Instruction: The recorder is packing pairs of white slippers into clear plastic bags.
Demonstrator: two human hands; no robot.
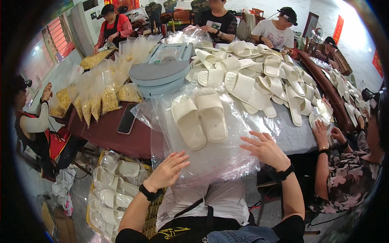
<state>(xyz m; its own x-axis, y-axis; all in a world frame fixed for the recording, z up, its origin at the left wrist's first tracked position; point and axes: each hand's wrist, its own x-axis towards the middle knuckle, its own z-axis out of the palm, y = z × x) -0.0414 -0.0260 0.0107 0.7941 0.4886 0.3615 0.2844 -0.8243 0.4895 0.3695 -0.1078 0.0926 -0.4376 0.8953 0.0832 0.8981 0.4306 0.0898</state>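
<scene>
A pair of cream-white slippers lies side by side in front of me, the left slipper (189, 127) a little nearer than the right slipper (211, 115). Beneath them spread clear plastic bags (227, 160), layered and reaching over the near table edge. My left hand (171, 167) is open at the lower left of the bags, fingers stretched and holding nothing. On the other side, my right hand (265, 149) is open too, fingers spread over the bags' right part. Neither hand touches the slippers.
A heap of loose slippers (243, 83) covers the table beyond. To the left are a grey-blue stool-like object (160, 73), bags of yellow pieces (108, 99) and a phone (126, 118). A yellow basket (90, 214) holds bagged slippers below. Several people work around the table.
</scene>
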